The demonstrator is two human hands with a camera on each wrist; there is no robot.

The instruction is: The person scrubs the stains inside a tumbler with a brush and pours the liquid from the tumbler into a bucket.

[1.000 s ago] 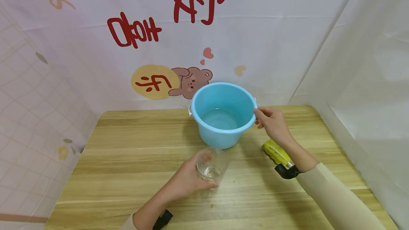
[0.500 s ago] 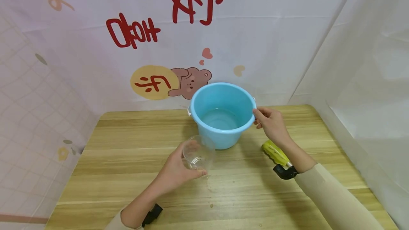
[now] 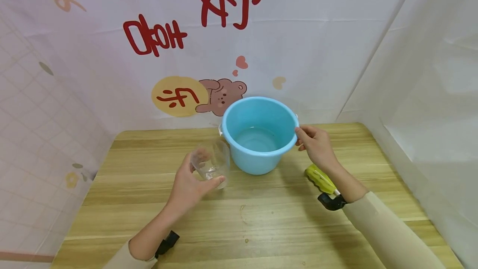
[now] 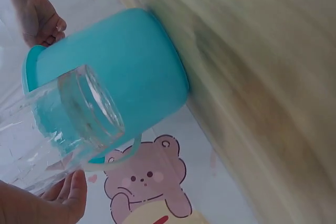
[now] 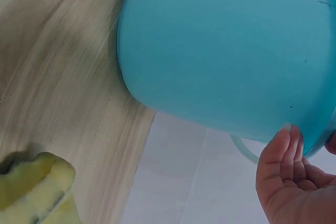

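My left hand (image 3: 192,184) is wrapped around a clear cup (image 3: 212,163), thumb on the near side. In the left wrist view the cup (image 4: 73,116) hangs raised off the table, its wall streaked and wet-looking, overlapping the bucket. A light-blue plastic bucket (image 3: 255,161) stands upright at the back of the table, shallow water (image 3: 257,139) in its bottom. With thumb over the edge and fingers underneath, my right hand (image 3: 317,146) pinches the bucket's right rim. The right wrist view has those fingers (image 5: 281,156) against the bucket just below the rim.
A yellow-green, wavy-edged head (image 3: 319,177) on a white stick lies on the table (image 3: 149,202) beneath my right forearm. Small wet marks (image 3: 243,214) dot the tabletop near the middle. A white printed cloth (image 3: 317,53) hangs close behind the bucket.
My left hand has carried the cup leftward and away from me, from in front of the bucket to its left side. The right hand keeps its hold on the rim; the bucket stays put.
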